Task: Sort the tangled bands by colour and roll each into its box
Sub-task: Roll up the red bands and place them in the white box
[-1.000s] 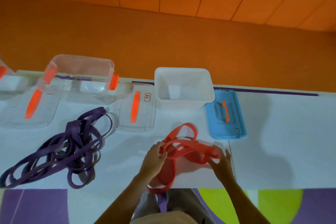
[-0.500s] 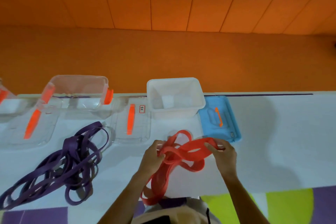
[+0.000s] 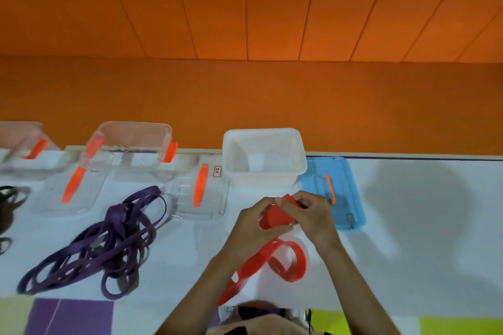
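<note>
Both hands hold a red band [image 3: 275,217] just in front of the white box [image 3: 263,134]. My left hand [image 3: 254,228] grips the rolled part from the left and my right hand [image 3: 313,216] grips it from the right. The loose end of the red band loops down on the white table [image 3: 408,253] and hangs over the near edge. A tangle of purple bands [image 3: 109,236] lies on the table to the left, apart from my hands. Dark bands [image 3: 11,196] show at the far left edge.
A clear box with orange clips [image 3: 133,130] stands left of the white box, its clear lid [image 3: 201,190] flat in front. Another clear box [image 3: 19,139] and lid [image 3: 73,190] sit further left. A blue lid [image 3: 345,198] lies right of the white box. An orange wall rises behind.
My hands have come together and gathered the spread red band into a roll between them. Its free end now trails toward the near edge. The view tilted upward.
</note>
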`<state>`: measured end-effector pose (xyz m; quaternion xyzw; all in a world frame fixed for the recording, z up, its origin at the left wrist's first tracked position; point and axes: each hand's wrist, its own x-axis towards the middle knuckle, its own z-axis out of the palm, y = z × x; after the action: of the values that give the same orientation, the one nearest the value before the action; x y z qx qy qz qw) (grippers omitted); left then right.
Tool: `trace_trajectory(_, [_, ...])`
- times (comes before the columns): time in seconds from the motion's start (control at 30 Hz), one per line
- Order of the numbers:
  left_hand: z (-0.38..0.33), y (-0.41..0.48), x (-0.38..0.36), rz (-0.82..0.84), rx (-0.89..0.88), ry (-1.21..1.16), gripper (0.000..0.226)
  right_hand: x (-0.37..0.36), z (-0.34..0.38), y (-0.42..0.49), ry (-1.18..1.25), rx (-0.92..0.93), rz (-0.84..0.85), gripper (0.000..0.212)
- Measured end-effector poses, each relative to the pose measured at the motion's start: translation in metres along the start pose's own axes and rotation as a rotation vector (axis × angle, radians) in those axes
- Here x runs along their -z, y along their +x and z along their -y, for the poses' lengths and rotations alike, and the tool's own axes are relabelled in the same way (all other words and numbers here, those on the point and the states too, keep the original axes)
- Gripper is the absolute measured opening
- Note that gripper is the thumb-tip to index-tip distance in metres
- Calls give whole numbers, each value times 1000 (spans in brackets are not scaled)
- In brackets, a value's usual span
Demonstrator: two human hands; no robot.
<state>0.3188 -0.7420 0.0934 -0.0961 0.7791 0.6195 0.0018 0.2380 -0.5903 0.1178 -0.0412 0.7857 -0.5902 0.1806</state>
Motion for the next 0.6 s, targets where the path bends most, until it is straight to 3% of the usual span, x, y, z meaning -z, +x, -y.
trace_trajectory(0.13, [-6,-7,2,-168,-45,44,53,-6,6,0,189,-137,-5,21])
trace_trajectory(0.3, [-5,-16,8,-242,-61,42,44,-8,10,-9,364,-197,94,29])
trace_trajectory(0.43, [-5,-17,12,-221,-35,18,49,-7,10,-12,381,-172,96,16])
trace_trajectory(0.6, [-1,-12,14,-221,-100,40,51,-3,8,-20,495,-140,154,33])
